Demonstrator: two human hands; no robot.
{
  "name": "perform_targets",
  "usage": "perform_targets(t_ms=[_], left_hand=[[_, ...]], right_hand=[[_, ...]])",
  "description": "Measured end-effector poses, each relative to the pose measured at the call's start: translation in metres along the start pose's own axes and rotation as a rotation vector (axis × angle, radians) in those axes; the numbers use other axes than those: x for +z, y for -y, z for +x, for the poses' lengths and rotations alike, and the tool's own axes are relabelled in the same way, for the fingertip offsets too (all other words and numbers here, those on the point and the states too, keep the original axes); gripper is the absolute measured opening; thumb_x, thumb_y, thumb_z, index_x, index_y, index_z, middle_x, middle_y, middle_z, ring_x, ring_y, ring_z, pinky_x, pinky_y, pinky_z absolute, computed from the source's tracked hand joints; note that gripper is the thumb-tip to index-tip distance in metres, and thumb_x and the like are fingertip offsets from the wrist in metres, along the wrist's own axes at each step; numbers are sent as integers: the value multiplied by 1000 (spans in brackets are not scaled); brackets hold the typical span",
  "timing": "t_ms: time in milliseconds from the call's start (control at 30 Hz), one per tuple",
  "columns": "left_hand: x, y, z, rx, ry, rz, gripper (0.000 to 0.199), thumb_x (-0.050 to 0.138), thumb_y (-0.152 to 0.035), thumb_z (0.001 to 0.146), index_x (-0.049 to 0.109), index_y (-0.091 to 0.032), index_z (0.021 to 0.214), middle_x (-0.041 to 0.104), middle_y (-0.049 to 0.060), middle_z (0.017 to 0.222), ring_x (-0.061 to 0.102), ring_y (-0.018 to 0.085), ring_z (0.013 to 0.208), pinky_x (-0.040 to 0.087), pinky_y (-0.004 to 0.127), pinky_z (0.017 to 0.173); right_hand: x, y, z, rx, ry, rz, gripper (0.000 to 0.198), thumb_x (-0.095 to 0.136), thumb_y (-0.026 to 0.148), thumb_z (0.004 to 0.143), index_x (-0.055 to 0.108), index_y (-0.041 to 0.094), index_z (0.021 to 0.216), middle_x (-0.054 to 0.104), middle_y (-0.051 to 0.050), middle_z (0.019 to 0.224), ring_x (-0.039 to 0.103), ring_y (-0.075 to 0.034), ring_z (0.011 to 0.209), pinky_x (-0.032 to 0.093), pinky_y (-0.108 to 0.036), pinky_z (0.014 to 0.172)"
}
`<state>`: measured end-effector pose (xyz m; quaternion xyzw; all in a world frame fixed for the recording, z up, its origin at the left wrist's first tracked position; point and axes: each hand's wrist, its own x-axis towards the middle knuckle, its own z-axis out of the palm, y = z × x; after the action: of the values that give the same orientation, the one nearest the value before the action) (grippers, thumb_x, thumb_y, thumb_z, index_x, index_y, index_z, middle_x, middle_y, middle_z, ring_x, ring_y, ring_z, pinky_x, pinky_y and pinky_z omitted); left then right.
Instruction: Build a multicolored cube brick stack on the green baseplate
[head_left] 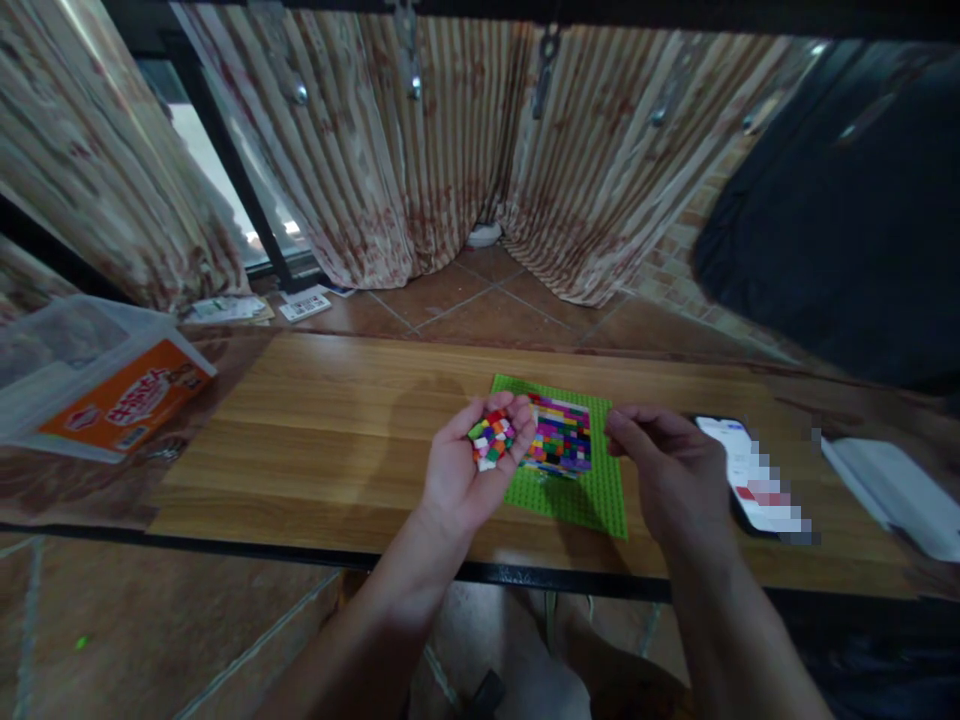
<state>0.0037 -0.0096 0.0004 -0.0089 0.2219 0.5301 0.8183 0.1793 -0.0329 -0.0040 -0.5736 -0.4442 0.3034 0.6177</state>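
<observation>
I see left hand point(459, 475) palm up, cupped around loose bricks point(493, 440), likely keeping supply close to brick build point(564, 436). Build sits on green baseplate point(559, 505), flat on table point(322, 430), probably for firm support. Right hand point(675, 460) hovers near baseplate's right edge, fingers curled in; I can't tell whether they pinch piece. Left hand hides build's left side. Phone point(727, 450) partly pixelated; I can't read screen.

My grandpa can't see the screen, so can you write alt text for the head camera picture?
A person's cupped left hand holds small, multicoloured plastic bricks, partly in front of a green, studded plastic baseplate bearing rows of colourful bricks; the right hand, fingers bent, is near its right edge. A black-edged phone lies further right on the brown wood-grain table.
</observation>
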Motion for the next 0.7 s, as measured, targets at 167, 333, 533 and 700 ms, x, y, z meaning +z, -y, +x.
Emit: perform_targets(t_ms=[167, 333, 533, 700], left_hand=[[0, 3, -1, -26, 38, 6, 33, 43, -28, 93, 68, -8, 88, 71, 15, 98, 69, 19, 90, 55, 29, 84], [-3, -1, -2, -48, 55, 13, 33, 42, -30, 93, 68, -9, 93, 71, 14, 103, 69, 17, 91, 53, 27, 87], [-7, -2, -2, -36, 61, 0, 31, 43, -28, 93, 69, -10, 88, 71, 11, 97, 69, 16, 89, 51, 27, 90], [-7, -2, -3, -1, 33, 0, 31, 43, -24, 93, 69, -10, 83, 70, 10, 87, 68, 15, 84, 53, 24, 81]], right_hand=[[34, 11, -26, -261, 253, -155, 5, 67, 25, 82, 71, 23, 85, 70, 0, 84, 63, -13, 74, 50, -26, 69], [51, 19, -43, -397, 492, -366, 14, 64, 22, 85, 68, 24, 98, 69, -1, 97, 64, -15, 87, 50, -28, 78], [61, 14, -45, -385, 455, -433, 20, 63, 20, 85, 67, 24, 105, 69, -2, 99, 65, -16, 90, 51, -28, 79], [65, 9, -46, -383, 388, -388, 13, 60, 22, 88, 69, 23, 97, 71, -2, 94, 67, -15, 86, 51, -28, 78]])
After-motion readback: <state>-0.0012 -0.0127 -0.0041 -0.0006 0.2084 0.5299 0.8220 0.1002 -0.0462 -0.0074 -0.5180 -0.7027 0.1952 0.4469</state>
